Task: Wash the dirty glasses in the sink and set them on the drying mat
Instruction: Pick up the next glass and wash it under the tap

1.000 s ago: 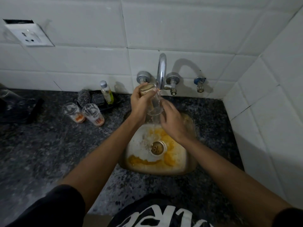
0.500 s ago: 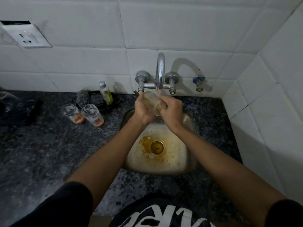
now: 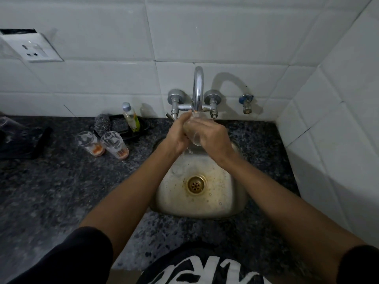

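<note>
Nearest the camera, the dark speckled surface (image 3: pixel 51 191) runs along the front edge, with both forearms reaching over it toward the steel sink (image 3: pixel 231 203). The basin has changed most: a second ago thick orange residue lay round the drain (image 3: pixel 195 184), half a second ago only a brownish smear was left, and now the bottom is nearly rinsed, with faint staining and droplets. Water splashes just below the hands.

Above the basin, the left hand (image 3: pixel 177 134) and the right hand (image 3: pixel 213 138) both curl round one clear glass (image 3: pixel 193 136), held tilted under the tap spout (image 3: pixel 198 89). The right hand, which earlier sat lower and beside the glass, now wraps over its side, and the hands have stayed pressed together since half a second ago.

Farther left on the surface, two dirty glasses (image 3: pixel 114 145) with orange dregs stand untouched, unmoved. Behind them lie a scrubber (image 3: pixel 102 124) and a small bottle (image 3: pixel 131 117) against the tiled wall.
</note>
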